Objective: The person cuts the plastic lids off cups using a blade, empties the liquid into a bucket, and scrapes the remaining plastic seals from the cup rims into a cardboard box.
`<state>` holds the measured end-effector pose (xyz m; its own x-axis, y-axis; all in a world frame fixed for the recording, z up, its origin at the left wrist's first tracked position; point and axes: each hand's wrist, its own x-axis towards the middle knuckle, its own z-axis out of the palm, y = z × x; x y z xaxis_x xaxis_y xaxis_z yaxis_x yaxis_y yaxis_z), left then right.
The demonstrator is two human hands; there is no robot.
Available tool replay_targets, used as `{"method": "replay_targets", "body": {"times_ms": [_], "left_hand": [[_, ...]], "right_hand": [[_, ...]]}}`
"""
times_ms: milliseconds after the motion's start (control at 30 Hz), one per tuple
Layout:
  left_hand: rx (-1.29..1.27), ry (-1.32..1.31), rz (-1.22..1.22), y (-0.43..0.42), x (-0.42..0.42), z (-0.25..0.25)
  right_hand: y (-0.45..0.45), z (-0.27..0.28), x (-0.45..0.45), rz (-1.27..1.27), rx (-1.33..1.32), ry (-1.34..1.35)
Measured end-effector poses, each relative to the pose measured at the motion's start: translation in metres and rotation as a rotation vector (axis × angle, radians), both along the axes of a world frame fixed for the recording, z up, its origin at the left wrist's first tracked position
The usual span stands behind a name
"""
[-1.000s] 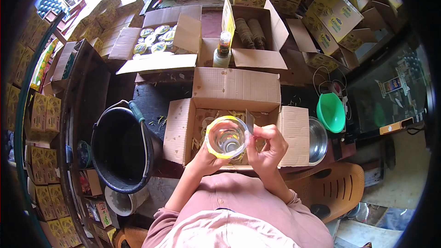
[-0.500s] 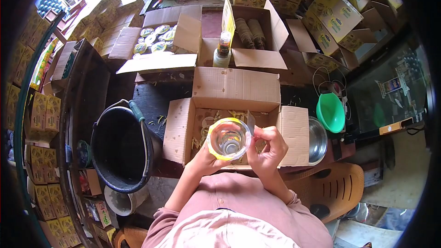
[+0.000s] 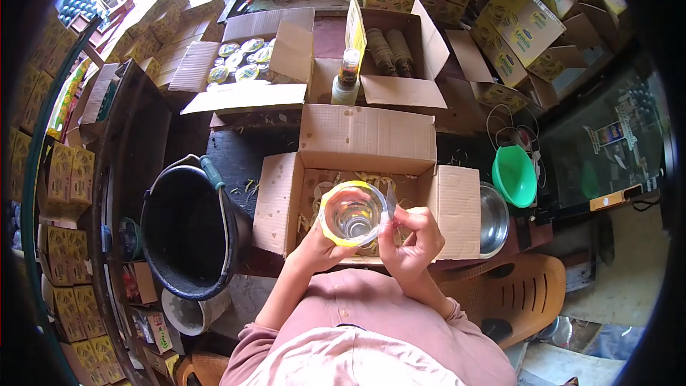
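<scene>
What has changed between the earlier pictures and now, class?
The right grip and the blade it pinches have shifted slightly down the picture, beside the clear plastic cup. Nothing was taken up or let go. The left grip still holds the cup over the open cardboard box; the black bucket and green bowl stayed put.

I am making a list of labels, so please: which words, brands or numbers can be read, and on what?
"Lemon": on the stacked yellow cartons, upper right.
Too small or blurred to read: the cartons' smaller print, the round lids, the bottle, the left-side cartons.
</scene>
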<state>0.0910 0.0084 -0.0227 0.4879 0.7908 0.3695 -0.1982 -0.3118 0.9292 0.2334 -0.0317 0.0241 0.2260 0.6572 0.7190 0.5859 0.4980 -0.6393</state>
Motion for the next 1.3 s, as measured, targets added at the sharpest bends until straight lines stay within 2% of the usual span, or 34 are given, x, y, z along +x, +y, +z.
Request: {"method": "replay_targets", "body": {"times_ms": [267,400,667,867,967,1133,1233,1300], "left_hand": [[0.038,0.082,-0.013,0.001,-0.003,0.004],[-0.058,0.026,-0.041,0.000,-0.002,0.003],[0.001,0.105,-0.088,0.002,-0.006,0.007],[-0.142,-0.114,-0.021,-0.003,0.004,0.006],[-0.174,-0.082,0.062,-0.001,0.008,-0.008],[-0.390,-0.416,-0.049,0.000,0.012,-0.010],[-0.435,-0.437,-0.044,-0.002,0.013,-0.004],[-0.394,-0.359,-0.020,-0.003,0.014,-0.004]], "right_hand": [[-0.002,0.000,0.004,0.013,-0.060,0.062],[-0.003,0.001,0.004,0.018,-0.052,0.053],[0.005,0.000,0.007,-0.020,-0.008,-0.096],[0.005,0.003,0.006,-0.022,-0.044,-0.021],[0.005,0.002,0.004,-0.032,-0.038,-0.002],[0.002,0.003,0.004,-0.035,-0.070,0.009],[0.003,0.004,0.002,-0.046,-0.066,-0.011],[0.004,0.002,0.000,-0.038,-0.065,-0.024]]}}
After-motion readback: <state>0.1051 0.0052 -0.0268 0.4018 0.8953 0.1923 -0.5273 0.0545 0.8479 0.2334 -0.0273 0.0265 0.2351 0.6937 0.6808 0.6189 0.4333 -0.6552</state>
